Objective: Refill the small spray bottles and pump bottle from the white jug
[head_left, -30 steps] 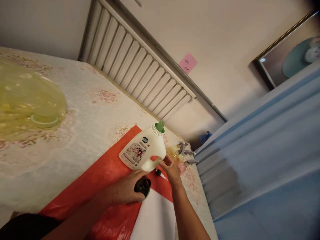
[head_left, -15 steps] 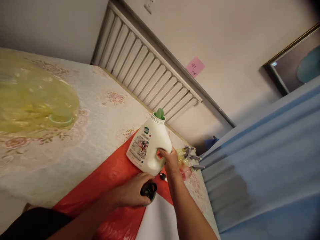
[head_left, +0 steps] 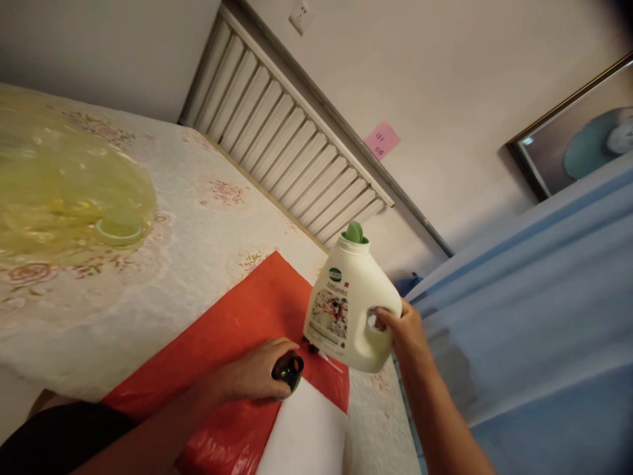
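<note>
Head view: right hand (head_left: 406, 332) lifts a white detergent jug (head_left: 350, 305) by its handle, fingers wrapped tight through the grip; jug upright, green spout on top, clear of the red sheet (head_left: 232, 343) and just past its right edge. Left hand (head_left: 257, 377) on the red sheet, fingers closed round a small dark bottle (head_left: 288, 371). Yellow plastic bag (head_left: 64, 191) lies well left of the sheet.

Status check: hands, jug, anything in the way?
Right hand gripping white jug by its handle, lifted, upright, green spout uncapped. Left hand closed on dark bottle over red sheet. Nothing between them.
</note>
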Available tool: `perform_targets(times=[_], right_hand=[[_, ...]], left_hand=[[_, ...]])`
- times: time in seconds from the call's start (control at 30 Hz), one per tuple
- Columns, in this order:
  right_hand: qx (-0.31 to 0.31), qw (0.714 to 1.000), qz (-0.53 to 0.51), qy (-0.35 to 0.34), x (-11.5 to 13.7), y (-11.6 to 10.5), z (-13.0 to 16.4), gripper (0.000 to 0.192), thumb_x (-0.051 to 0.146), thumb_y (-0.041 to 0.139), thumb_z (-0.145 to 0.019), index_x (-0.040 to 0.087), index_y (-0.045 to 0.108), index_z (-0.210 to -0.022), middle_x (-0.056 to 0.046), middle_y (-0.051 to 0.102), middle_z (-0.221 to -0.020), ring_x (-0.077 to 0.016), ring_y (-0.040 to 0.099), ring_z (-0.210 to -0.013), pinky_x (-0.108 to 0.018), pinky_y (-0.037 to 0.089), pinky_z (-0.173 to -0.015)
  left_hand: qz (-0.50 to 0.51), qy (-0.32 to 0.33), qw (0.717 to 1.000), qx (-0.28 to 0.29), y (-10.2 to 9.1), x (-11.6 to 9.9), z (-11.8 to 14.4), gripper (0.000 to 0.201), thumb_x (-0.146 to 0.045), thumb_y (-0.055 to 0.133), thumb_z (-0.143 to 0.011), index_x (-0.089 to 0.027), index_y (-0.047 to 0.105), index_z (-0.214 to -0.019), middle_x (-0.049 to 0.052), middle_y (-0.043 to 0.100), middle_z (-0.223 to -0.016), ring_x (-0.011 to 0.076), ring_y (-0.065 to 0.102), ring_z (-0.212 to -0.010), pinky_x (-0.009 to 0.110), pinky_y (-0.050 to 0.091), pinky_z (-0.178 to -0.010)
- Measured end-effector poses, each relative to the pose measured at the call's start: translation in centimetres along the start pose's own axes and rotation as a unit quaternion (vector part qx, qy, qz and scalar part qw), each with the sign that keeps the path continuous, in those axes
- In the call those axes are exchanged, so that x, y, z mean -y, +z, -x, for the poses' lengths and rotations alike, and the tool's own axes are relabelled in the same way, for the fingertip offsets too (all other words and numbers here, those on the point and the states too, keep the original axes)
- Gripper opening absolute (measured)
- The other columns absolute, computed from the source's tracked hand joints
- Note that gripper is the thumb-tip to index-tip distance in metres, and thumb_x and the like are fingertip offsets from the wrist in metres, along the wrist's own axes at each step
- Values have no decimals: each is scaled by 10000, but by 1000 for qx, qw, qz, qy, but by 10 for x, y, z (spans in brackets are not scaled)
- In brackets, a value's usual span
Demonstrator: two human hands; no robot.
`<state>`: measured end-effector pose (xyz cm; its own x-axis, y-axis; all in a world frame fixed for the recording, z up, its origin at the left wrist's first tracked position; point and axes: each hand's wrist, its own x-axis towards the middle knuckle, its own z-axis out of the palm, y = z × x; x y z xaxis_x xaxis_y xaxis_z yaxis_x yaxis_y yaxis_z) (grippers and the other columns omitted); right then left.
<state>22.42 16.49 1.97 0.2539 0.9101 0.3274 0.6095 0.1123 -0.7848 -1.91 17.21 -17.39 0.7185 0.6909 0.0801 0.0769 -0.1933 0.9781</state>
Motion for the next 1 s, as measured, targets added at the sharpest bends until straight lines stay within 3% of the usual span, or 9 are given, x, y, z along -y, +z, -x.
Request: perform_targets(times=[0.17,0.37,0.43,0.57,0.73,0.9,1.0], right_hand=[[54,982,178,24,7,-37,37,242,374,744,-620,170,617,-645,64,508,-431,-102,422,-414,-223,334,-446],[112,959,245,91,8,-57,74,305,454,719,-626,185,680,-763,37,552,-525,-126,455,-447,-247,389,-446],[134,955,241,105,6,-62,83,380,490,722,-628,187,702,-857,10,604,-613,-138,477,-481,-249,400,-440],[180,949,229,121,0,-72,95,583,554,712,-653,181,681,-1101,-48,671,-824,-173,525,-583,-254,429,-454],[250,942,185,124,-2,-83,107,689,588,636,-764,196,569,-1327,-94,645,-1095,-196,552,-717,-257,449,-518],[286,938,152,121,-2,-87,113,681,615,570,-835,215,530,-1385,-75,635,-1026,-153,498,-643,-277,437,-568],[288,937,153,126,-4,-88,112,666,603,582,-841,225,532,-1387,-73,638,-1005,-152,491,-635,-282,434,-570]], left_hand=[[33,-4,999,2,1,1,-1,678,-171,624,-560,-258,530,-1227,68,587,-1171,218,621,-784,206,387,-402],[116,-19,993,34,2,4,-2,743,-185,631,-566,-269,478,-1289,85,533,-1232,135,570,-548,224,367,-356],[150,-16,987,56,1,6,-3,765,-168,617,-575,-290,449,-1311,83,556,-1171,109,538,-486,227,358,-352],[196,-18,976,89,-1,11,-4,808,-148,582,-611,-276,363,-1378,23,620,-847,116,510,-428,244,369,-390],[183,-27,980,78,-6,11,-4,763,-187,595,-645,-251,375,-1372,41,650,-870,155,570,-489,259,415,-415],[125,7,991,50,-11,8,-4,654,-216,623,-657,-231,493,-1298,79,651,-1086,251,671,-812,267,507,-531],[112,13,992,50,-11,12,-5,636,-214,615,-669,-220,501,-1295,83,656,-1096,262,671,-861,277,521,-567]])
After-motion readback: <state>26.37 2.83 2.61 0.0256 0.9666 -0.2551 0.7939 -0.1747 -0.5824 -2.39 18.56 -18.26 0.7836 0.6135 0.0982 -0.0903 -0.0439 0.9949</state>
